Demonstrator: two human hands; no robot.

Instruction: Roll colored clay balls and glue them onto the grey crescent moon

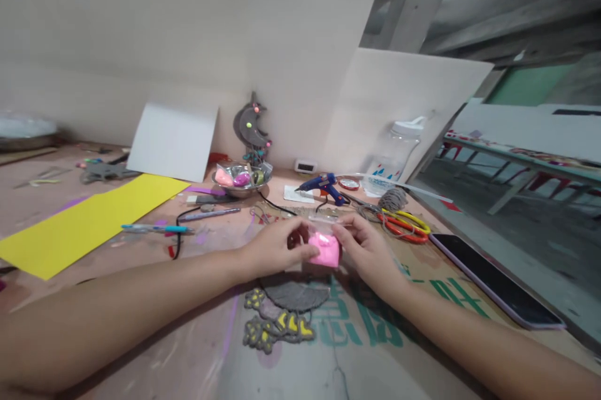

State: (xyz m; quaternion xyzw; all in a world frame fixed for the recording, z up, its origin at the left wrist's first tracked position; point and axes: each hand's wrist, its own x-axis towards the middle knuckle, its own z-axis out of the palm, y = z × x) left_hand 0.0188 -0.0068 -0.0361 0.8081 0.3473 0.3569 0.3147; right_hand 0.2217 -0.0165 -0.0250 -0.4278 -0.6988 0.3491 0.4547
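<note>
Both my hands meet over the middle of the table on a small clear bag of bright pink clay [325, 248]. My left hand [277, 247] pinches the bag's left side with fingers closed. My right hand [365, 248] grips its right edge and top, fingers curled. Just below the hands lies a grey clay ornament with yellow leaf shapes [282, 312] on printed cardboard [375, 325].
A metal bowl of coloured clay packets [241, 178], a grey moon figure [252, 128], a blue glue gun [323, 187], a plastic bottle [392, 159], red and yellow scissors [406, 223], a phone [495, 280], a yellow sheet [89, 221] and pens [157, 228] surround the hands.
</note>
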